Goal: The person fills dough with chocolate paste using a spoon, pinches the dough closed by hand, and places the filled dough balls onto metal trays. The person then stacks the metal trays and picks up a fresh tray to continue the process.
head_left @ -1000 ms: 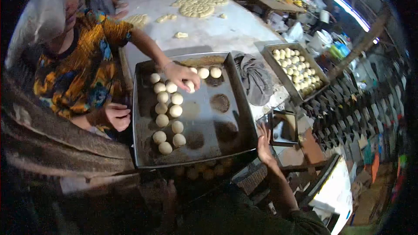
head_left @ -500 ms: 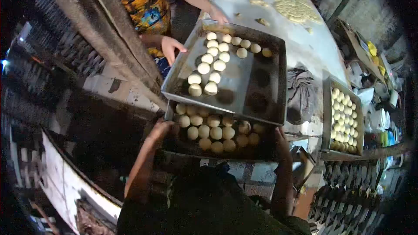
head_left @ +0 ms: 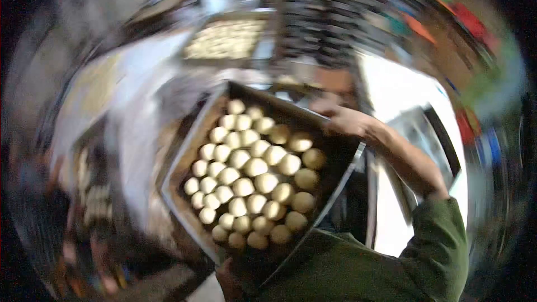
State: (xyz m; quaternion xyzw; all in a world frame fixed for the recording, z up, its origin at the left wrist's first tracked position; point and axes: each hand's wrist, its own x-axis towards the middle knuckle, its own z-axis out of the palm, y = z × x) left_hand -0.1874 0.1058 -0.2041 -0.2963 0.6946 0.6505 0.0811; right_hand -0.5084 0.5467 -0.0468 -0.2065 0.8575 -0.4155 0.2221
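A deep metal tray [head_left: 193, 235] full of round dough balls [head_left: 255, 166] is held tilted in front of my body. My right hand [head_left: 341, 117] grips its far right side, fingers closed over the rim. At the near corner my left hand [head_left: 226, 279] holds the tray's edge; it is dark and partly hidden by the tray wall. The dough balls sit close together, with bare metal along the right side of the tray.
Another tray of dough balls [head_left: 226, 39] stands at the back. A blurred pale table [head_left: 137, 151] lies to the left, with a further tray [head_left: 92, 190] and a co-worker's arm [head_left: 103, 257] near it. A bright white surface [head_left: 391, 207] is to my right.
My view has swung to the right. The tray I hold has come out from under the co-worker's tray and is now lifted close to me, its dough balls fully in sight.
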